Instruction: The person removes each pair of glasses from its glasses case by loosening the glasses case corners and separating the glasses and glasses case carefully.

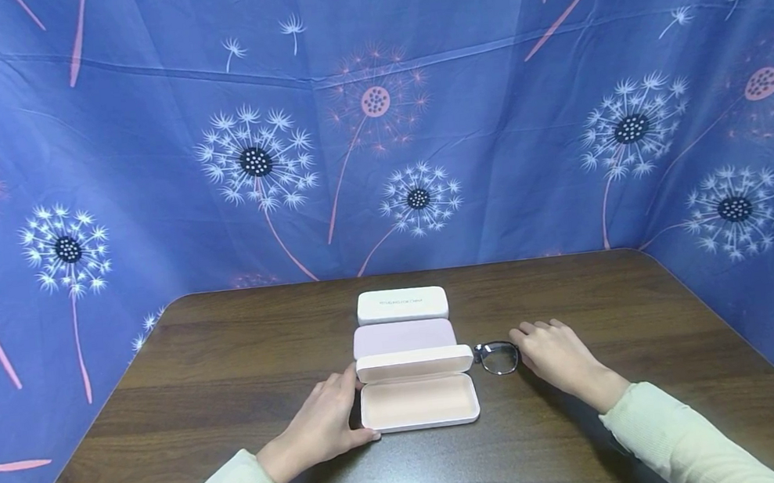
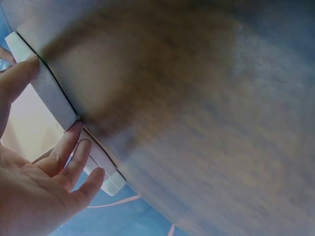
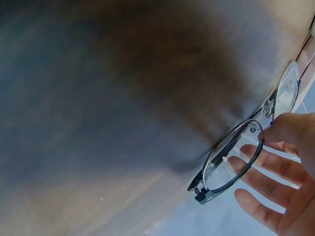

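Note:
An open white glasses case [image 1: 419,403] with a cream inside lies on the table, its lid tilted up at the back. My left hand [image 1: 324,417] grips this case at its left end, thumb by the front corner and a fingertip by the hinge side. The left wrist view shows the other fingers of that hand [image 2: 44,182] spread along the case ends. To the right of the case, my right hand [image 1: 558,357] pinches dark-framed glasses [image 1: 498,358]. In the right wrist view, the thumb of that hand [image 3: 290,172] is near the bridge of the glasses [image 3: 227,147].
Behind the open case lie a closed lilac case [image 1: 403,337] and a closed white case [image 1: 402,304] with small lettering. All stand on a dark wooden table [image 1: 228,345]. A blue dandelion-print cloth [image 1: 511,205] hangs behind and beside the table.

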The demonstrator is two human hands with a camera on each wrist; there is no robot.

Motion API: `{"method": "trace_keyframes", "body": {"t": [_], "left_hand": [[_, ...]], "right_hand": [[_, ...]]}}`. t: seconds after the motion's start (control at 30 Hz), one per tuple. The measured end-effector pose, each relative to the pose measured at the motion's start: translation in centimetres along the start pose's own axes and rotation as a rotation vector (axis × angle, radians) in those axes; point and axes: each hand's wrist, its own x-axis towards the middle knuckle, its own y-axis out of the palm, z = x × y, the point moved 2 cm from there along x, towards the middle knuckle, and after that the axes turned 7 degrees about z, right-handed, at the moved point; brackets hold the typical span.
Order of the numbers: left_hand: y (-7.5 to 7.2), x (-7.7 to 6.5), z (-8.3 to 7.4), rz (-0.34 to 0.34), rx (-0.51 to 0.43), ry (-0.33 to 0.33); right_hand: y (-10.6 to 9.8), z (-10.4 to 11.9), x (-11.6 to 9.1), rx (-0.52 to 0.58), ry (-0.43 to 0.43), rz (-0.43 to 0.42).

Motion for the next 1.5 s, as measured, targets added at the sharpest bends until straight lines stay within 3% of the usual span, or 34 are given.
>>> {"method": "trace_keyframes", "body": {"t": [0.63, 0.87, 1.5], "left_hand": [[0.0, 0.0, 0.0, 0.009, 0.009, -0.005], [0.1, -0.1, 0.0, 0.005, -0.002, -0.002], [0.2, -0.2, 0.0, -0.003, -0.02, -0.002]], "right_hand": [[-0.9, 0.0, 0.5, 0.027, 0.001, -0.045], [-1.7, 1.1, 1.1, 0.04, -0.027, -0.093], [-4.1, 4.3, 2.9, 0.174, -0.041, -0.125]]}}
